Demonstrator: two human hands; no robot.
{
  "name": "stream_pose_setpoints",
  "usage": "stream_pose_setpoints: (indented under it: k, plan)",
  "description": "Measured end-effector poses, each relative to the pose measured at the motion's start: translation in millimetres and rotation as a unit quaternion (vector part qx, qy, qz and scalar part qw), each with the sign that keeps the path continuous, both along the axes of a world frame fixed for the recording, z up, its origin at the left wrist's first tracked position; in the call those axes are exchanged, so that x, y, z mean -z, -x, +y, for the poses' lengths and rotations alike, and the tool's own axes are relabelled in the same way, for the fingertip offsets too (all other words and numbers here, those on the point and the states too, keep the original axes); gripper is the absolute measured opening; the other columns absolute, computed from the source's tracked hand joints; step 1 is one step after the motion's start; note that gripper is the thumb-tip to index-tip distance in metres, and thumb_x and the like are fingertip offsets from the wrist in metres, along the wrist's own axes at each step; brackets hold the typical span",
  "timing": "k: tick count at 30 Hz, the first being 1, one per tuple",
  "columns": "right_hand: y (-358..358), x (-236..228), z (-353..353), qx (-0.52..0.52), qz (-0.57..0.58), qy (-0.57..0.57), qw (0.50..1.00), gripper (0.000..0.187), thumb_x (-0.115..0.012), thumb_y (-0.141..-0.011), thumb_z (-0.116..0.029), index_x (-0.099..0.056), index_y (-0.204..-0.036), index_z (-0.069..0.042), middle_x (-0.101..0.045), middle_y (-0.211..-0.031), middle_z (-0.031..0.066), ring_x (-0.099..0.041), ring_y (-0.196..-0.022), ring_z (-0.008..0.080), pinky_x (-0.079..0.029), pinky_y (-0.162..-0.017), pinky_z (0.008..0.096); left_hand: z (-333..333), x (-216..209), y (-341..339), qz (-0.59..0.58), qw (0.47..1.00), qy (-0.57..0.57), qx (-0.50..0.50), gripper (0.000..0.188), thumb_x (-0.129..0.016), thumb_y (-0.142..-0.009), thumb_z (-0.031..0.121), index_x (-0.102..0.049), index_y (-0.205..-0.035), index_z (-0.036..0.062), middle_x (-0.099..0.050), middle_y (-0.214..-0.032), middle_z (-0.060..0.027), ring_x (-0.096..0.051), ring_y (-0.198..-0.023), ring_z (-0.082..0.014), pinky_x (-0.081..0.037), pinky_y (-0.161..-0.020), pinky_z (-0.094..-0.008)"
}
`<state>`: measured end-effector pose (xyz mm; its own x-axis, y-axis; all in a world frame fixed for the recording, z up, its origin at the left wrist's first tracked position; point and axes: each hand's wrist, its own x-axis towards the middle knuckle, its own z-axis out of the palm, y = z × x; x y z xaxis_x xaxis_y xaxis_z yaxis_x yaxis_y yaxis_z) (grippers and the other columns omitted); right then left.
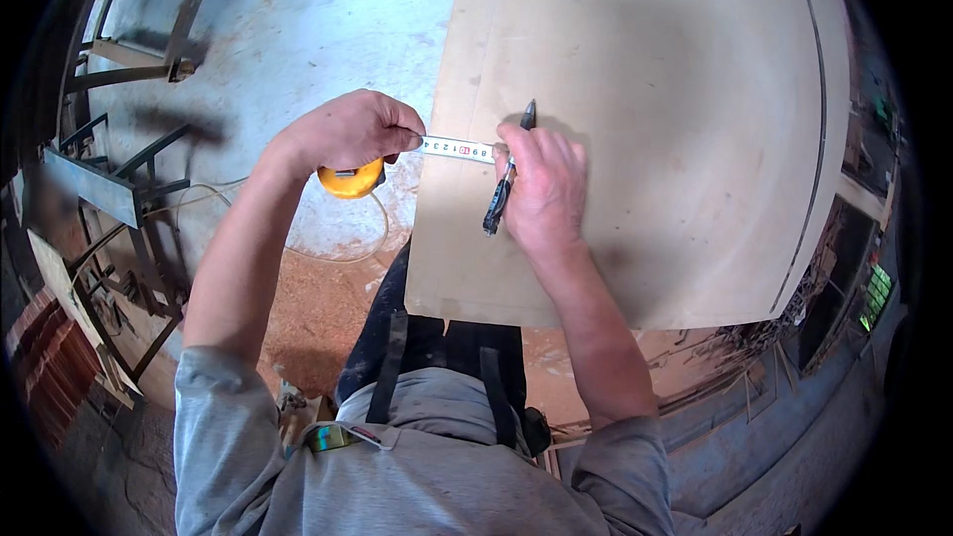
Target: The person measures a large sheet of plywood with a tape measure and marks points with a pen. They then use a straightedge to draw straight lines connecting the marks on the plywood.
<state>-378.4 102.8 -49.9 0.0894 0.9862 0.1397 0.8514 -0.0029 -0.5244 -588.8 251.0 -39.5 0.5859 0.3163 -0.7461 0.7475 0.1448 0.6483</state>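
Observation:
A tape measure with a yellow case (349, 180) hangs beneath my left hand (357, 131), just off the left edge of the board. My left fingers are closed on its white blade (457, 148) at that edge. The blade runs a short way to the right over the large tan board (635, 228). My right hand (546, 174) is closed, pinching the blade's other end while a dark pen (499, 201) sticks out between its fingers. The pen's pointed end faces away from me. The blade's very tip is hidden by my right fingers.
A dark line (822, 89) curves along the board's right side. Metal frames (139, 174) stand at left, near a stack of reddish pieces (62, 352). A thin cable (382, 228) lies on the dusty floor (316, 313). Scrap strips (745, 367) lie at lower right.

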Motion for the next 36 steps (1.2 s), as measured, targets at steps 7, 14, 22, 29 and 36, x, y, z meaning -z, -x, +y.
stream_pose_setpoints:
  k: [7, 14, 22, 29, 36]
  plan:
    - [1, 0, 1, -0.007, -0.005, 0.010, 1.000, 0.026, -0.074, -0.080, -0.009, -0.065, -0.104, -0.011, -0.054, -0.081, 0.0062, -0.057, -0.082, 0.0271, -0.039, -0.075, 0.0412, 1, -5, -3, 0.018, 1.000, -0.010, 0.012, 0.013, -0.065, -0.097, 0.015, -0.070, -0.102, 0.0032, -0.062, -0.075, 0.0013, -0.059, -0.070, -0.0103, -0.051, -0.065, -0.0291]
    - [1, 1, 0, -0.003, -0.005, 0.005, 1.000, 0.024, -0.074, -0.081, -0.010, -0.065, -0.103, -0.012, -0.054, -0.081, 0.0061, -0.057, -0.082, 0.0273, -0.039, -0.074, 0.0415, 1, 3, -1, -0.017, 1.000, 0.018, -0.006, 0.010, -0.064, -0.095, 0.011, -0.068, -0.101, 0.0040, -0.064, -0.076, -0.0006, -0.063, -0.072, -0.0117, -0.052, -0.068, -0.0298]
    - [1, 10, 1, -0.011, -0.014, -0.003, 1.000, 0.024, -0.074, -0.082, -0.010, -0.065, -0.104, -0.013, -0.056, -0.083, 0.0069, -0.058, -0.083, 0.0286, -0.040, -0.075, 0.0425, -2, 13, 4, -0.054, 0.998, -0.017, -0.012, 0.010, -0.064, -0.097, 0.010, -0.070, -0.102, 0.0035, -0.065, -0.077, 0.0008, -0.062, -0.075, -0.0105, -0.052, -0.070, -0.0276]
    - [1, 5, -3, -0.023, 0.002, -0.011, 1.000, 0.024, -0.074, -0.082, -0.009, -0.065, -0.104, -0.012, -0.057, -0.082, 0.0067, -0.058, -0.082, 0.0289, -0.040, -0.074, 0.0427, -10, 8, 6, -0.043, 0.997, -0.056, 0.005, 0.011, -0.064, -0.096, 0.012, -0.070, -0.100, 0.0038, -0.066, -0.077, -0.0016, -0.064, -0.073, -0.0117, -0.054, -0.071, -0.0289]
    - [18, -11, -55, -0.062, 0.026, 0.046, 0.997, 0.021, -0.072, -0.080, -0.011, -0.065, -0.100, -0.012, -0.055, -0.079, 0.0054, -0.058, -0.078, 0.0264, -0.039, -0.072, 0.0413, -64, -2, 33, -0.010, 1.000, 0.001, 0.014, 0.010, -0.064, -0.095, 0.014, -0.071, -0.098, 0.0083, -0.068, -0.077, -0.0034, -0.064, -0.073, -0.0147, -0.052, -0.074, -0.0323]
